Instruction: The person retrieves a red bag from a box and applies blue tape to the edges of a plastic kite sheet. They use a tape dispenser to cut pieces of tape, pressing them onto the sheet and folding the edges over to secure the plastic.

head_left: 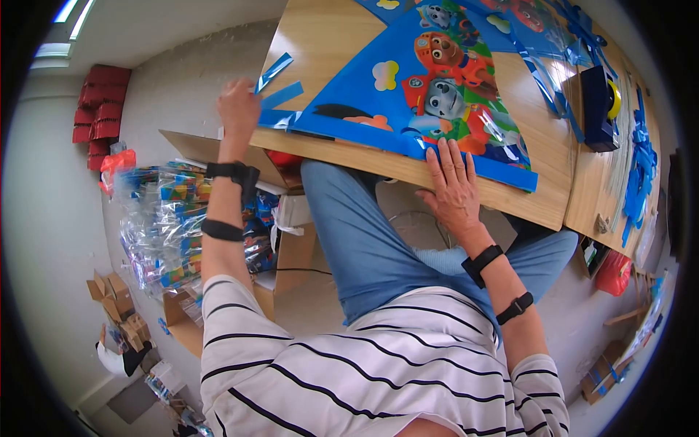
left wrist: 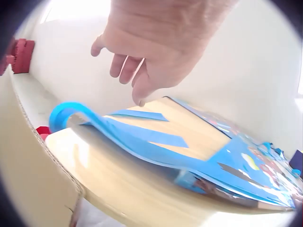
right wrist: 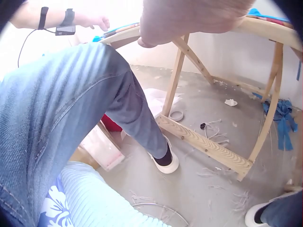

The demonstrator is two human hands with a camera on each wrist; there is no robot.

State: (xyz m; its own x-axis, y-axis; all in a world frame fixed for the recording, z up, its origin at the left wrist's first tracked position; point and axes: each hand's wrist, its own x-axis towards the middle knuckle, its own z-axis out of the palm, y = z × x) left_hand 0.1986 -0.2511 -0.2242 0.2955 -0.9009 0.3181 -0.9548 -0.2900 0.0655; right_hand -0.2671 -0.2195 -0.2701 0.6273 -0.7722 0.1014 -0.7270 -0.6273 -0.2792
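A blue plastic sheet [head_left: 342,87] with cartoon dogs lies on the wooden table [head_left: 313,36]. Along its near side runs a long blue strip [head_left: 349,132]; beyond the sheet's left corner, this strip [left wrist: 71,107] curls up over the table edge in the left wrist view. My right hand [head_left: 453,178] rests with straight fingers on the strip and the sheet's lower border. Past the table's left end, my left hand [head_left: 239,109] hovers with loosely bent fingers and nothing in them. Two short blue pieces [left wrist: 161,138] lie beneath it on the wood.
A dark blue tape dispenser [head_left: 598,120] stands at the right, with a bundle of blue strips [head_left: 641,175] beyond it. Clear-wrapped packs [head_left: 175,218] and an open cardboard box [head_left: 297,251] are at my left. Wooden table legs [right wrist: 208,146] stand below.
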